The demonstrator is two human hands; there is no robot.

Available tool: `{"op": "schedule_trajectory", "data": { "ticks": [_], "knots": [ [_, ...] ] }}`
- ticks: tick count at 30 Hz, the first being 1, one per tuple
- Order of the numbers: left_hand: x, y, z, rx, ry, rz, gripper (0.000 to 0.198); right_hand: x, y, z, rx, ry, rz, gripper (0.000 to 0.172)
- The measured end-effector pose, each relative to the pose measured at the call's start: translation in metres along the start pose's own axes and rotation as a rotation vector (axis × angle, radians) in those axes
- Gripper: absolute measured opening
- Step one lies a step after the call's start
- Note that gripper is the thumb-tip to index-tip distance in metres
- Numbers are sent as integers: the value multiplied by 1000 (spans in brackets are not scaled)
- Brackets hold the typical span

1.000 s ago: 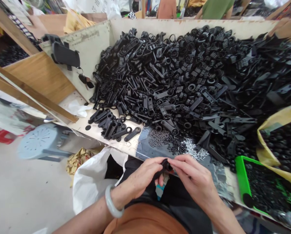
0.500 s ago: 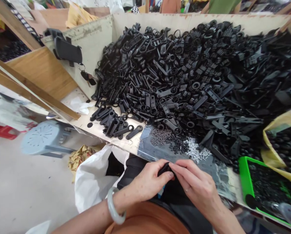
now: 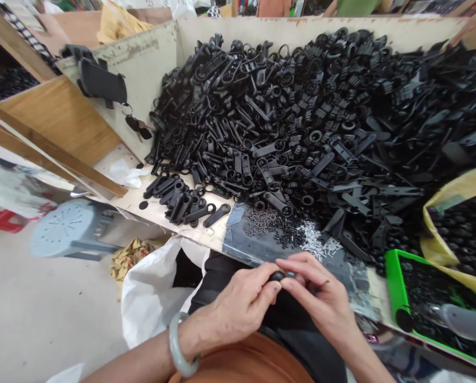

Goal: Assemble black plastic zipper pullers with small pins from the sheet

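Note:
Over my lap my left hand is closed on a small black plastic part, pinched between thumb and forefinger. Close against it, my right hand is closed too, its thumb and fingertips meeting the same part. Fingers cover most of the part, so its full shape is hidden. Just beyond the hands lie silver screws, small black pieces and tiny brownish pieces on a grey sheet. Several black lever-shaped parts rest on the bench to the left.
A large heap of black plastic parts fills the pale-walled bin. At right stand a green tray, a yellow-edged sack and a grey cylindrical tool. A white sack hangs at the bench's front; a blue stool stands left.
My right hand has turned, its fingers now curling more around the black part. More of the part shows between the fingertips. The view has shifted slightly.

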State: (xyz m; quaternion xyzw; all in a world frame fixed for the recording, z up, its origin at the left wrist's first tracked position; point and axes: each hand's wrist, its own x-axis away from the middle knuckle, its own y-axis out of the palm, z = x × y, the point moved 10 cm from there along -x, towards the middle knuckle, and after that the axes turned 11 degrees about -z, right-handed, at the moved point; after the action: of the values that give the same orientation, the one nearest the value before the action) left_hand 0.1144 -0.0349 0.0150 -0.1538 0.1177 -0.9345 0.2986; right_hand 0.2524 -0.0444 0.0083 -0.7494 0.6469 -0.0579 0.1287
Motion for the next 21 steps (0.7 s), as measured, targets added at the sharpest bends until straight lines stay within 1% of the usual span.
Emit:
{"op": "schedule_trajectory", "data": {
  "ticks": [1,3,5,7,9,11,13,15,16,18,21],
  "knots": [
    [1,-1,1,-4,25,27,33,-1,2,4,-40,13,-2,22],
    [2,-7,2,-48,73,104,34,-4,8,12,-128,49,3,28],
    [5,-14,-1,-123,80,185,35,-6,17,20,-191,92,3,34],
    [8,-18,-10,-158,42,236,34,-8,26,28,-230,144,11,36],
    [12,-23,-28,-79,-44,271,37,-8,36,37,-273,212,-11,38],
    [15,-22,-51,127,-157,252,44,-10,46,46,-311,281,-58,42],
    [13,-11,-67,376,-237,151,38,-13,52,50,-293,315,-108,44],
    [11,-3,-71,554,-260,61,24,-19,50,45,-193,269,-115,39],
    [10,-2,-71,603,-266,52,21,-23,47,39,-121,222,-105,36],
    [11,-7,-71,633,-276,85,21,-29,42,26,5,121,-77,30],
    [11,-8,-69,649,-280,95,20,-34,43,15,62,44,-90,28]
  ]
}}
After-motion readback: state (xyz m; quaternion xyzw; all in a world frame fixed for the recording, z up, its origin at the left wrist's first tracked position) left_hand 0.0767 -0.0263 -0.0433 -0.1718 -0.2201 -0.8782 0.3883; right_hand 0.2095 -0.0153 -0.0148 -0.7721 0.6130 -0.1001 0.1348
